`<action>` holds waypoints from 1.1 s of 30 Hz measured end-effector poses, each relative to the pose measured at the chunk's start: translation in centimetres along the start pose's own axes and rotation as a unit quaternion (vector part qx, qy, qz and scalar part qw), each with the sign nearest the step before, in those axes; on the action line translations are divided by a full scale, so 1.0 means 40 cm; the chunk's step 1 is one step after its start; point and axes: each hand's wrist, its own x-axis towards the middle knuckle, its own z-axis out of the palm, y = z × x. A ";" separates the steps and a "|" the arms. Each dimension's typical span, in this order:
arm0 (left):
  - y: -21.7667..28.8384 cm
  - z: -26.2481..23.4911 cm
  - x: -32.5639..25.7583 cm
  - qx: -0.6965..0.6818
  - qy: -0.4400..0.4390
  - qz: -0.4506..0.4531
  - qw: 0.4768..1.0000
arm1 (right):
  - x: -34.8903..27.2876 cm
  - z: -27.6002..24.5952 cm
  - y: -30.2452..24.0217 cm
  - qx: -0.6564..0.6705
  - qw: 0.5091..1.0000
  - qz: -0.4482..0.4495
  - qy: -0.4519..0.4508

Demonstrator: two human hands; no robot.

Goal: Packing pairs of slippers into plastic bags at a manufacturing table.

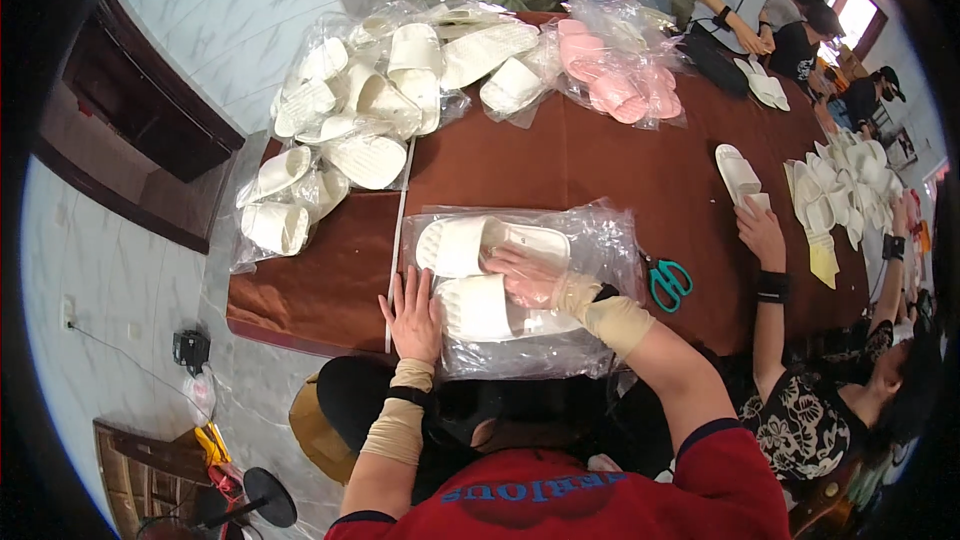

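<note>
A pair of white slippers lies side by side in front of me, the far slipper [455,245] and the near slipper [470,308] on a clear plastic bag [610,260] or inside it. My left hand [413,318] rests flat with its fingers spread, at the left edge of the bag beside the toe of the near slipper. Across the middle of the pair lies my right hand [525,280], fingers stretched toward the straps and touching the slippers. Whether it is under or over the plastic I cannot tell. Teal-handled scissors [670,282] lie just right of the bag.
Bagged white slippers [375,100] pile up at the far left of the brown-covered table [560,160], with bagged pink slippers [615,80] beside them. To the right, a co-worker's hand [762,235] holds a white slipper [738,175] near a pile of loose white slippers [845,185].
</note>
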 end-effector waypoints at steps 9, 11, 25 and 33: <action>0.020 -0.010 0.005 -0.004 0.023 -0.020 1.000 | -0.275 0.003 0.059 -0.012 0.996 0.015 0.084; 0.018 -0.007 0.003 -0.011 0.023 -0.023 0.999 | -0.351 -0.047 0.021 -0.030 0.986 0.160 -0.020; 0.001 0.013 -0.010 0.003 0.063 -0.013 0.998 | -0.427 -0.219 -0.150 -0.211 0.880 0.253 0.343; 0.015 0.017 0.000 -0.018 0.054 -0.019 0.998 | -0.217 0.003 -0.167 -0.039 0.969 0.190 0.153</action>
